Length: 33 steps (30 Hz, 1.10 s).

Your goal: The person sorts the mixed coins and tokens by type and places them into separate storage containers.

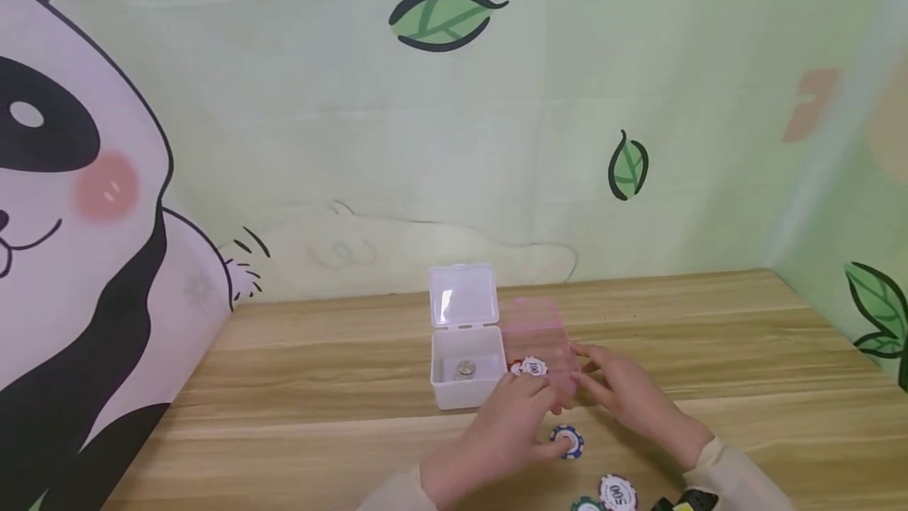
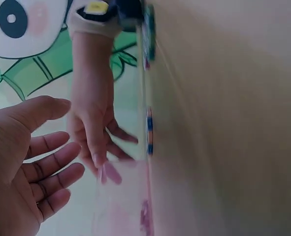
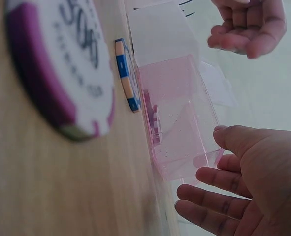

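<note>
A see-through pink box [image 1: 560,361] holds a white "100" chip [image 1: 534,367] and a red-edged one beside it. My right hand [image 1: 631,397] touches the box's right side, thumb at its upper edge, fingers loosely extended in the right wrist view. In the left wrist view my left hand [image 2: 22,162] hovers in the air, fingers loosely bent, holding nothing. From the head its thumb overlaps a blue-edged chip [image 1: 571,452], but the right wrist view shows this chip [image 3: 127,73] apart from the hand. Left of the pink box stands a white box [image 1: 464,395], lid raised, with a silvery coin [image 1: 465,370] inside.
Near the front of the wooden table [image 1: 312,400] lie a purple-edged "500" chip [image 1: 617,493] and a green-edged chip [image 1: 587,505]. A black-and-yellow strap [image 1: 688,502] is on the right wrist. A printed cloth [image 1: 319,140] with a panda and leaves hangs behind the table.
</note>
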Each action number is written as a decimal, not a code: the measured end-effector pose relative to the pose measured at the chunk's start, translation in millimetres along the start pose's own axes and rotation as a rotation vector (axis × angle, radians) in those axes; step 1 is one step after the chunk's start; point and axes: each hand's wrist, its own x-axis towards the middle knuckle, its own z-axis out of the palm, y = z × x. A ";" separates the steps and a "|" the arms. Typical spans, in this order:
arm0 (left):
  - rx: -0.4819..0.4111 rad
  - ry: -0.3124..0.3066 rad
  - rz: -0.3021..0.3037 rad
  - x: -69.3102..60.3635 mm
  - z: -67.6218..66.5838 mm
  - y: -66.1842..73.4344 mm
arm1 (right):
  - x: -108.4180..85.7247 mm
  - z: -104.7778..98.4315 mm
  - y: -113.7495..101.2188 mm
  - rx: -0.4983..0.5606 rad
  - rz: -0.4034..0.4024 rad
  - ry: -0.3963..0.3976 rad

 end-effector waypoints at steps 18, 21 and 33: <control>0.006 -0.031 0.148 -16.8 15.3 10.1 | -0.7 0.0 -0.2 -0.006 0.012 -0.007; -0.009 -0.057 0.176 -17.9 18.0 12.5 | -0.7 -0.4 -0.6 0.000 0.024 -0.013; -0.058 -0.192 0.218 -17.2 26.1 16.7 | -0.3 0.8 0.9 0.001 -0.003 0.008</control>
